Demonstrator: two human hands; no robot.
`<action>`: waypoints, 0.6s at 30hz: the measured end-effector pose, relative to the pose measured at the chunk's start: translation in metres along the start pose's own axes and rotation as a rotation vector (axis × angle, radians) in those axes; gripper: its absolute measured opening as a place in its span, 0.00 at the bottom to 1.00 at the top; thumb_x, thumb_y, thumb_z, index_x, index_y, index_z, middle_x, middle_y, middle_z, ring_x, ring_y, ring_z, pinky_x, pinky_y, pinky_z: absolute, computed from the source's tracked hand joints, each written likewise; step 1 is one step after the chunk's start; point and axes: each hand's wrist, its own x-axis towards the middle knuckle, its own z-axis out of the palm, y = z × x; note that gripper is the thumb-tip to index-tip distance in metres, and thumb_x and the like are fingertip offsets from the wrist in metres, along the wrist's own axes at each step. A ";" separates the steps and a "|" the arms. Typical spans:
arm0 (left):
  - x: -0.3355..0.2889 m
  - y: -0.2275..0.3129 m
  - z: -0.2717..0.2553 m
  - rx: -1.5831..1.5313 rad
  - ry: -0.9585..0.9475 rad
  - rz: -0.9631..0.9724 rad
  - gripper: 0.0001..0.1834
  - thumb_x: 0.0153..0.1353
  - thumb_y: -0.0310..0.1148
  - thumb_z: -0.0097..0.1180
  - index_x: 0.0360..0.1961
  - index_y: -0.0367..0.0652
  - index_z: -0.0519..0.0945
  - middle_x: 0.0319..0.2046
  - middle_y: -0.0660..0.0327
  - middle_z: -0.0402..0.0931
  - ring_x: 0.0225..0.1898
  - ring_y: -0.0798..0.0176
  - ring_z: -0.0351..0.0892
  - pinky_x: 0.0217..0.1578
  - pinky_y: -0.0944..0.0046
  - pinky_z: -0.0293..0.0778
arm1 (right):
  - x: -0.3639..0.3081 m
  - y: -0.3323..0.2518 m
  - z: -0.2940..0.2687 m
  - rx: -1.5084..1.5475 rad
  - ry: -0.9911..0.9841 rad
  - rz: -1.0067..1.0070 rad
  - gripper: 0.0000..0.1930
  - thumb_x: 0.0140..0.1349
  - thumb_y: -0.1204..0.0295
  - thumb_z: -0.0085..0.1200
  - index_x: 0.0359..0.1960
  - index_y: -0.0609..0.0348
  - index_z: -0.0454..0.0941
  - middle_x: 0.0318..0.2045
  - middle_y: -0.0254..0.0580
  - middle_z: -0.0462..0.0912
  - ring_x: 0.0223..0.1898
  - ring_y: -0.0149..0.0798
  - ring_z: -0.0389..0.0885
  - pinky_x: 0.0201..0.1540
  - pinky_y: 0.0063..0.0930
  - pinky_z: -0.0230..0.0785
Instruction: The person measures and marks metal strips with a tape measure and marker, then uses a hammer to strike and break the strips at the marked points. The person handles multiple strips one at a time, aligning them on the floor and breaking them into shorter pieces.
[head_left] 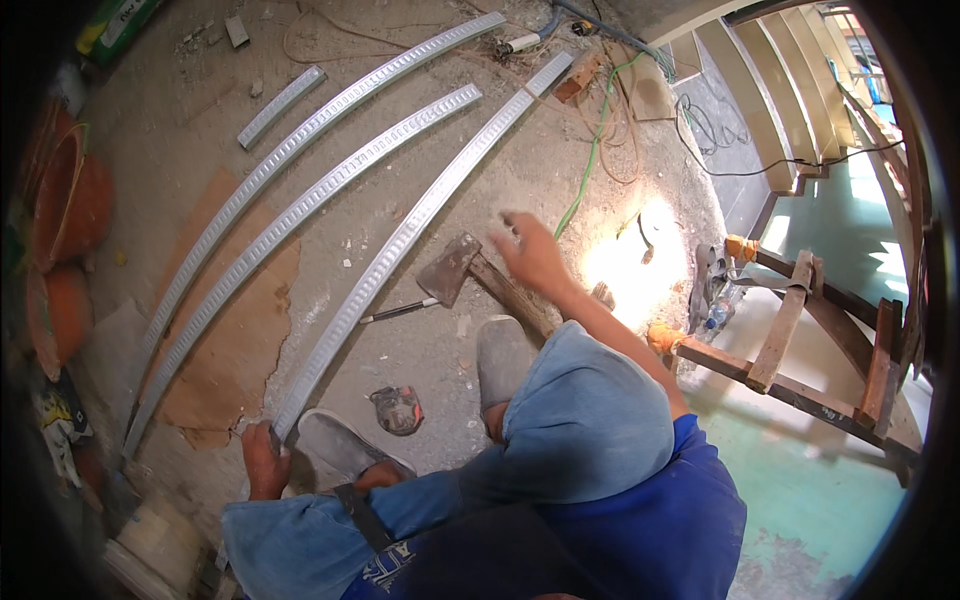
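Note:
Near the lower left, my left hand (265, 465) is closed around the near end of a long galvanised metal channel strip (400, 235), which lies slantwise across the floor. My right hand (533, 255) is held out beside an axe (449, 270) with a wooden handle, fingers apart and nothing visible in them. The axe head rests close to the strip. Between the axe and the strip lies a dark marker or pencil (400, 310). A tape measure (397, 410) sits on the floor between my shoes.
Two more long channel strips (330, 115) (330, 185) and a short piece (281, 107) lie to the left, partly over brown cardboard (235, 345). Orange buckets (70, 200) stand at far left. A green cable (600, 130), a brick (577, 78) and a wooden ladder (780, 330) are to the right.

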 end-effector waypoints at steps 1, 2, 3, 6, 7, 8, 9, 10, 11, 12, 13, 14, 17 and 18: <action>-0.011 -0.005 -0.007 0.002 -0.036 -0.087 0.33 0.41 0.20 0.64 0.54 0.34 0.72 0.47 0.43 0.70 0.53 0.36 0.68 0.55 0.46 0.65 | 0.020 0.007 0.001 0.044 0.044 0.095 0.22 0.67 0.56 0.54 0.51 0.62 0.81 0.48 0.62 0.81 0.50 0.58 0.81 0.54 0.47 0.71; -0.023 -0.013 -0.008 0.027 0.001 -0.078 0.33 0.41 0.20 0.64 0.54 0.35 0.72 0.48 0.43 0.70 0.54 0.36 0.68 0.55 0.46 0.65 | 0.043 0.018 -0.003 0.083 0.090 0.195 0.22 0.67 0.56 0.53 0.50 0.62 0.81 0.46 0.63 0.83 0.48 0.58 0.82 0.53 0.46 0.72; -0.025 -0.021 -0.004 0.046 0.035 -0.047 0.34 0.41 0.20 0.65 0.55 0.35 0.72 0.48 0.43 0.70 0.54 0.36 0.68 0.56 0.46 0.65 | 0.066 0.053 -0.008 0.140 0.081 0.313 0.22 0.67 0.56 0.53 0.48 0.63 0.82 0.44 0.63 0.84 0.47 0.59 0.83 0.52 0.46 0.73; -0.016 -0.015 -0.002 0.062 0.074 -0.020 0.35 0.41 0.20 0.66 0.55 0.36 0.71 0.48 0.44 0.70 0.54 0.37 0.68 0.56 0.46 0.66 | 0.112 0.126 -0.030 -0.059 -0.029 0.344 0.21 0.65 0.61 0.51 0.51 0.66 0.81 0.40 0.52 0.87 0.39 0.51 0.86 0.47 0.42 0.77; -0.013 -0.006 -0.001 0.058 0.078 -0.024 0.35 0.41 0.20 0.66 0.55 0.36 0.71 0.48 0.44 0.70 0.53 0.38 0.69 0.56 0.47 0.66 | 0.124 0.138 -0.039 -0.148 -0.118 0.288 0.21 0.64 0.62 0.50 0.51 0.65 0.81 0.40 0.53 0.86 0.39 0.51 0.86 0.47 0.43 0.76; -0.008 0.001 0.000 0.062 0.044 -0.025 0.35 0.41 0.20 0.66 0.55 0.36 0.72 0.48 0.45 0.71 0.53 0.38 0.70 0.55 0.46 0.67 | 0.133 0.149 -0.049 -0.240 -0.205 0.234 0.21 0.63 0.64 0.50 0.52 0.65 0.81 0.41 0.54 0.86 0.38 0.52 0.86 0.47 0.43 0.76; -0.002 0.009 0.001 0.068 0.018 -0.034 0.34 0.42 0.20 0.67 0.55 0.37 0.72 0.47 0.45 0.72 0.52 0.38 0.70 0.54 0.46 0.68 | 0.146 0.154 -0.053 -0.327 -0.291 0.171 0.21 0.63 0.65 0.50 0.52 0.65 0.81 0.41 0.55 0.86 0.38 0.52 0.86 0.47 0.43 0.76; -0.010 0.011 -0.007 0.094 0.000 -0.082 0.34 0.42 0.21 0.67 0.55 0.37 0.72 0.47 0.45 0.72 0.52 0.39 0.71 0.53 0.45 0.68 | 0.166 0.120 -0.048 -0.363 -0.457 0.166 0.21 0.62 0.65 0.50 0.54 0.64 0.79 0.44 0.57 0.85 0.40 0.54 0.85 0.48 0.43 0.76; -0.019 0.006 -0.009 0.135 -0.013 -0.151 0.34 0.42 0.21 0.67 0.55 0.37 0.72 0.46 0.45 0.73 0.51 0.39 0.72 0.52 0.45 0.69 | 0.189 0.084 -0.050 -0.405 -0.622 0.156 0.23 0.62 0.66 0.51 0.56 0.64 0.78 0.47 0.58 0.84 0.43 0.55 0.85 0.50 0.43 0.75; -0.003 0.002 0.004 0.150 -0.043 -0.153 0.33 0.43 0.21 0.67 0.54 0.38 0.72 0.45 0.45 0.73 0.51 0.39 0.72 0.51 0.44 0.69 | 0.202 0.097 -0.066 -0.407 -0.481 0.109 0.24 0.61 0.66 0.52 0.59 0.64 0.76 0.51 0.61 0.81 0.49 0.56 0.81 0.55 0.43 0.72; 0.008 -0.004 0.017 0.171 -0.076 -0.163 0.32 0.43 0.21 0.66 0.54 0.38 0.73 0.44 0.45 0.74 0.50 0.39 0.73 0.50 0.43 0.69 | 0.215 0.112 -0.078 -0.410 -0.346 0.053 0.26 0.60 0.67 0.52 0.61 0.64 0.73 0.55 0.64 0.78 0.54 0.58 0.78 0.60 0.43 0.69; 0.032 -0.006 0.034 0.183 -0.060 -0.084 0.31 0.43 0.22 0.66 0.53 0.39 0.73 0.42 0.44 0.74 0.47 0.39 0.74 0.47 0.43 0.70 | 0.230 0.159 -0.103 -0.371 0.073 -0.081 0.28 0.60 0.68 0.53 0.63 0.66 0.71 0.61 0.69 0.73 0.64 0.60 0.72 0.68 0.44 0.63; 0.011 -0.004 0.011 0.266 -0.099 -0.019 0.30 0.42 0.22 0.65 0.51 0.39 0.74 0.41 0.46 0.74 0.44 0.39 0.75 0.43 0.45 0.71 | 0.260 0.109 -0.108 -0.208 0.256 -0.023 0.35 0.62 0.64 0.57 0.68 0.68 0.61 0.66 0.66 0.67 0.68 0.60 0.66 0.72 0.43 0.56; -0.004 -0.007 0.002 0.263 -0.067 -0.021 0.30 0.42 0.23 0.65 0.51 0.38 0.74 0.42 0.45 0.74 0.44 0.39 0.76 0.43 0.45 0.72 | 0.265 0.093 -0.107 -0.205 0.275 -0.051 0.35 0.63 0.62 0.57 0.67 0.69 0.62 0.65 0.66 0.69 0.67 0.61 0.66 0.71 0.43 0.57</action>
